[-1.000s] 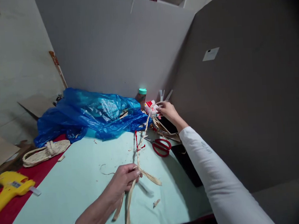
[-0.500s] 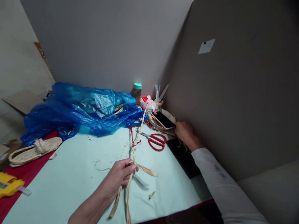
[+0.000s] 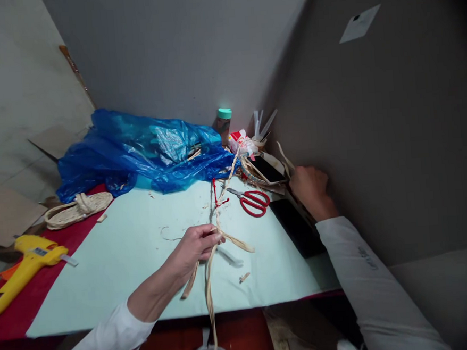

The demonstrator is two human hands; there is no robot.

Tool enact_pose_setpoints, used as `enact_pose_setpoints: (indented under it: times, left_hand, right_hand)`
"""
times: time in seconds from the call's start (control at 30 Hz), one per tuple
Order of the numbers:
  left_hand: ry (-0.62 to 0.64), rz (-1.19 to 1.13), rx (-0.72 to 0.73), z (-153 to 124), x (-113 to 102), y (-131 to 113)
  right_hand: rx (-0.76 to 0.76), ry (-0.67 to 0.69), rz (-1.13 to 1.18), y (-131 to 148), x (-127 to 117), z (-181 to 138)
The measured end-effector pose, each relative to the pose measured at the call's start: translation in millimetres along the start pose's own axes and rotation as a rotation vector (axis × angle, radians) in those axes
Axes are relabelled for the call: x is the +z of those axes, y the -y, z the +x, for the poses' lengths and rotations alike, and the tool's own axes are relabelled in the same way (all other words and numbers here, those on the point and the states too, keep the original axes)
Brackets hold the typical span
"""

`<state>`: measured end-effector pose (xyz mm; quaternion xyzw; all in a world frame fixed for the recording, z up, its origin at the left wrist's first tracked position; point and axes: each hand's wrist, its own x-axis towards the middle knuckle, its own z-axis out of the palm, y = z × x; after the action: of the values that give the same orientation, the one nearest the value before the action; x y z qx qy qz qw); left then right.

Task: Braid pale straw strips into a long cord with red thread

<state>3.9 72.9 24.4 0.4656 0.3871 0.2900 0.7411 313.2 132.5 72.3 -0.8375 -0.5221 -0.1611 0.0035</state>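
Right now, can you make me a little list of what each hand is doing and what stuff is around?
left hand: pinching a braided straw cord above the pale green mat
right hand: at the wall, beside loose straw strips
near right hand: red scissors
back: blue plastic bag
far left: yellow glue gun, coiled straw bundle

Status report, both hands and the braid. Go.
Left hand pinching straw braid over the mint sheet. Right hand at the wall among loose straw strips, grip hidden. Red scissors lie beside the braid.
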Motion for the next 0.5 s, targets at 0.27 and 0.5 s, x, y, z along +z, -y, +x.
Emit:
enact_pose_setpoints:
  times: [0.27,0.5]
  left_hand:
    - [-0.055,0.136,0.046,1,-2,5]
    - [-0.072,0.158,0.077,-1,-5,7]
  right_hand:
    - [-0.305,-0.282,0.788,12,-32,-23]
    - [-0.403,0.204,1.292,38,-38,-69]
